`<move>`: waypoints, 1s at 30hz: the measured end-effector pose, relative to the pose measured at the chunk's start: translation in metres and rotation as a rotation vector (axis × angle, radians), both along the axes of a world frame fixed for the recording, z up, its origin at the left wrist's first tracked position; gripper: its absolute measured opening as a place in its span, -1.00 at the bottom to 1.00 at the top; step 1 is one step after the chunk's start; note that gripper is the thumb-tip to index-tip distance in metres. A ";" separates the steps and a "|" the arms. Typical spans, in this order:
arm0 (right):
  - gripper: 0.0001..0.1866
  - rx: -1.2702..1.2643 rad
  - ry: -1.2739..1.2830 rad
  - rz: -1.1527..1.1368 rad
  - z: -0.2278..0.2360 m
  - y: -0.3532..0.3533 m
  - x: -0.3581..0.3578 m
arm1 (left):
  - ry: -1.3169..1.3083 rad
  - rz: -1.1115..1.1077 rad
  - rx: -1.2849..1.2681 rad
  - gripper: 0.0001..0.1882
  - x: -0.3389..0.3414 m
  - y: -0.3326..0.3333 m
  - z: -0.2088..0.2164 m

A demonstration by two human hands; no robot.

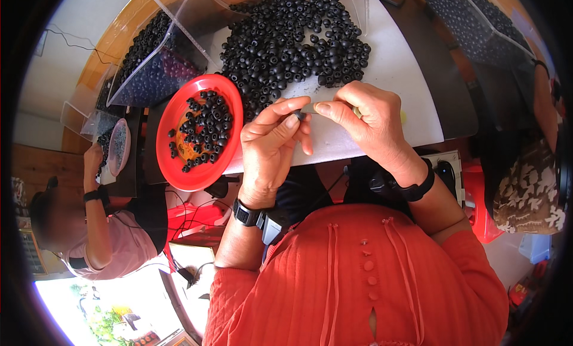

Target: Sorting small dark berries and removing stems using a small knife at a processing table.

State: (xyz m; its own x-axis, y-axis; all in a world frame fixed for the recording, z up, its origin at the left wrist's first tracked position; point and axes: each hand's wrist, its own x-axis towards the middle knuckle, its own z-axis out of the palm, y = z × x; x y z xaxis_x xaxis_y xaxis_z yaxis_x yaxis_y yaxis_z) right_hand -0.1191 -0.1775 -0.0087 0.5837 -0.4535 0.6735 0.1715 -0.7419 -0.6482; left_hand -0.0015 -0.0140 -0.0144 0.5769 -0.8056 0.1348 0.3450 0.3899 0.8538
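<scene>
My left hand (267, 150) pinches a small black round piece (299, 115) between thumb and fingers, above the near edge of the white board (412, 101). With its thumb pressed down, my right hand (375, 120) grips a thin flat metal blade (308, 108), whose tip reaches the piece; most of its handle is hidden in the fist. Beyond both hands spreads a big heap of black round pieces with holes (286, 38). Just left of my left hand stands a red plate (169, 131), holding many more such pieces.
A clear plastic bin (149, 77) of dark pieces stands at the far left, another clear bin (477, 29) at the far right. On the left a co-worker (95, 226) reaches toward a pale bowl (119, 146). Another person's arm (542, 107) shows at the right edge.
</scene>
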 end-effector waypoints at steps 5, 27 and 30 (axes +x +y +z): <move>-0.62 -0.013 0.000 0.004 -0.002 0.000 0.002 | 0.016 -0.017 0.002 -0.70 0.002 0.001 0.000; -0.63 0.044 -0.053 -0.003 0.000 0.001 0.001 | 0.020 0.020 -0.017 -0.74 -0.002 0.000 0.000; -0.64 0.007 -0.030 -0.008 0.000 0.001 0.001 | 0.024 0.019 -0.013 -0.73 -0.001 0.000 -0.001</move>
